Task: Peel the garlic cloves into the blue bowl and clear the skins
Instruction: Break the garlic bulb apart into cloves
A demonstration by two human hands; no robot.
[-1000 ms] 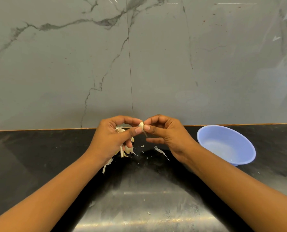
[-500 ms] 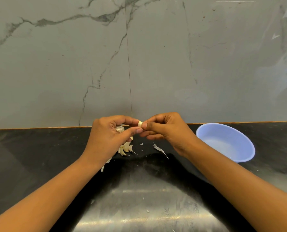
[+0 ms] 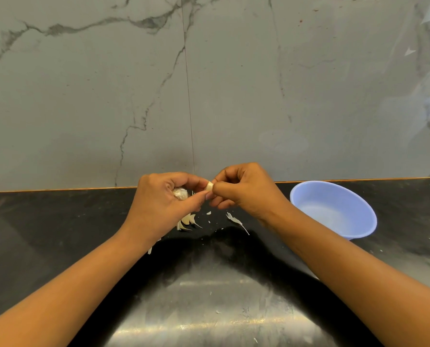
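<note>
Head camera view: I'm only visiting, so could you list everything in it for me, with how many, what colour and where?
garlic clove: one, pale cream, pinched between the fingertips of both hands
garlic lump: one, whitish, tucked in the left palm; whether it holds more cloves cannot be told
garlic skins: several scraps, off-white, scattered on the countertop beneath the hands
blue bowl: one, light blue, on the countertop right of the hands, nothing seen in it
countertop: one, glossy black
wall: one, grey marble with dark veins, behind the countertop
left hand: one, holds the lump and pinches the clove
right hand: one, pinches the clove's other end
</note>
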